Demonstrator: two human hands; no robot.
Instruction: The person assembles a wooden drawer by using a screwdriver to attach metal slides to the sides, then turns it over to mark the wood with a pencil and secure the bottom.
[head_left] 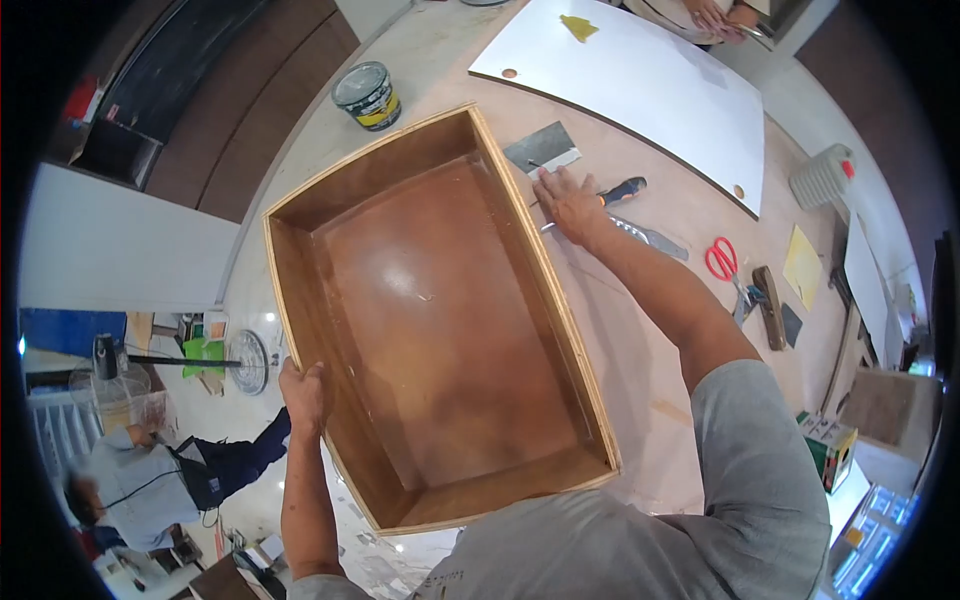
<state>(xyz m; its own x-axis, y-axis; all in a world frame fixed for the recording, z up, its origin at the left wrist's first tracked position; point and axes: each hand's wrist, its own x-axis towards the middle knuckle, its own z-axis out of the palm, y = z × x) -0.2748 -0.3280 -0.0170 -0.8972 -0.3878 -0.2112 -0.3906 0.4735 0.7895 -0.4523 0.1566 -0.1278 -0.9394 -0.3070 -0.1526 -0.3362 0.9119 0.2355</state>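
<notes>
A wooden drawer box (430, 330) with a brown bottom and pale plywood edges lies tilted in front of my body, its open side facing up. My left hand (305, 395) is closed around its left wall, thumb over the top edge. Beyond the right wall, my right hand (572, 207) reaches down to the table, fingers apart. Its fingertips are right at a grey rectangular sheet (540, 147) with a pale strip along one edge. Beside that hand lies a screwdriver (624, 192) with a black and orange handle, its shaft partly hidden by the hand. A grey metal tool (655, 238) lies just nearer.
A white board (640, 90) covers the table's far side; another person's hands (715, 15) are beyond it. A tub (367, 97) stands upper left. Red-handled scissors (721, 260), a wooden plane (768, 308) and a plastic jug (823, 178) are right. A person (145, 485) is lower left.
</notes>
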